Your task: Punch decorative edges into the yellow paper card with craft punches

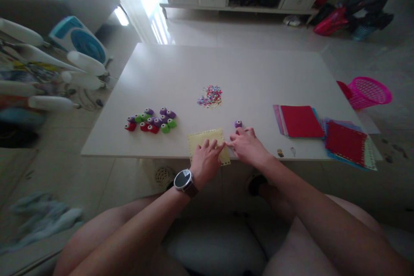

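Observation:
A pale yellow paper sheet [196, 139] with punched holes along its edges lies at the table's front edge, its lower part reaching past it. Spread flat on the sheet is my left hand [207, 158], fingers apart, with a watch on its wrist. My right hand [246, 144] rests just right of the sheet, its fingers apart and one fingertip touching the sheet's right edge close to my left hand. Right beyond its fingers stands a small purple craft punch [238, 123], apparently not gripped. Whether anything tiny lies under the right fingertips is hidden.
Several purple, green and red punches [152, 120] are grouped at left. A confetti pile [211, 96] lies mid-table. Coloured paper [300, 120] and punched sheets [346, 142] are stacked at right, near a small yellow-and-black piece [280, 152]. A pink basket [370, 90] stands beyond the table.

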`<state>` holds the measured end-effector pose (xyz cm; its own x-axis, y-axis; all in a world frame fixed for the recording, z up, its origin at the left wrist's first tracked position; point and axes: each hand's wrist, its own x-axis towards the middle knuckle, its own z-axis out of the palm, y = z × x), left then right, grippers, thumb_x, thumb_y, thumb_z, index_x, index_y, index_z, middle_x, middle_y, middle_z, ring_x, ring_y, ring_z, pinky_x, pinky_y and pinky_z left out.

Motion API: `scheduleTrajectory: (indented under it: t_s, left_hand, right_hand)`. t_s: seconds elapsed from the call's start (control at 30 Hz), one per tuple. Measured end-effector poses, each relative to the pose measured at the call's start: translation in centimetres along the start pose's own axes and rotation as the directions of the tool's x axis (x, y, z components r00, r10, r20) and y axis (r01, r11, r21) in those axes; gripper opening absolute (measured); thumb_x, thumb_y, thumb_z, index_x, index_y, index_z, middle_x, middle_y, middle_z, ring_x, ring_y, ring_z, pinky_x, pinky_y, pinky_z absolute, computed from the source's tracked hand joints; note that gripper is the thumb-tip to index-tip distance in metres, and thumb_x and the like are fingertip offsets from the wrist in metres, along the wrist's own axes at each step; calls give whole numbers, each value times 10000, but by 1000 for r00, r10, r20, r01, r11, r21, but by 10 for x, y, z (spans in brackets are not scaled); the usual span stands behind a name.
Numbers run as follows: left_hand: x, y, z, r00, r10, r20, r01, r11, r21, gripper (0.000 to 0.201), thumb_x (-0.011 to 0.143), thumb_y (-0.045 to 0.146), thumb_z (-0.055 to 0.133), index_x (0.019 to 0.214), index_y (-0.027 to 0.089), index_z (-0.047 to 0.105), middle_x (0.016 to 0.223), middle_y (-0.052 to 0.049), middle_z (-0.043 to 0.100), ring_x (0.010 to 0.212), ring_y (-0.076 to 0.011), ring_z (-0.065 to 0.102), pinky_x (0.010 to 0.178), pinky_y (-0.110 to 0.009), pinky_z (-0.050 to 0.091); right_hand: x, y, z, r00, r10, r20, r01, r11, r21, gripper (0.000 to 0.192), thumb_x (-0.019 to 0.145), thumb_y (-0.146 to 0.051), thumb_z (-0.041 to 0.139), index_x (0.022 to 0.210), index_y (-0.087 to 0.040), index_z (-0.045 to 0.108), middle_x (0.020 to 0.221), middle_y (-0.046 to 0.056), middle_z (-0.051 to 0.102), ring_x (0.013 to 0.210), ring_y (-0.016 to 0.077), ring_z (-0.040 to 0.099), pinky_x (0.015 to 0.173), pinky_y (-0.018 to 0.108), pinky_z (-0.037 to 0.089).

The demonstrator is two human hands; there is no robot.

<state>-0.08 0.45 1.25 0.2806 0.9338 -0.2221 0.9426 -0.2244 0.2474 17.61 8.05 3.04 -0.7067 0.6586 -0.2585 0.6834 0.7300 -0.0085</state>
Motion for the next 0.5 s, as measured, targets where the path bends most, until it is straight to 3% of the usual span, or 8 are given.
scheduleTrajectory:
  t_s: [0.5]
  left_hand:
    - [-1,0,2,1000,-13,-17,13,999,31,628,920,171,557,1530,285,459,1377,-68,607,1217,-291,524,880,-427,475]
  right_hand:
    - [-2,-19,-14,988,100,115,-98,995,-18,365,952,-109,519,1199,-218,764,1132,107,743,1212,332,508,970,499,260]
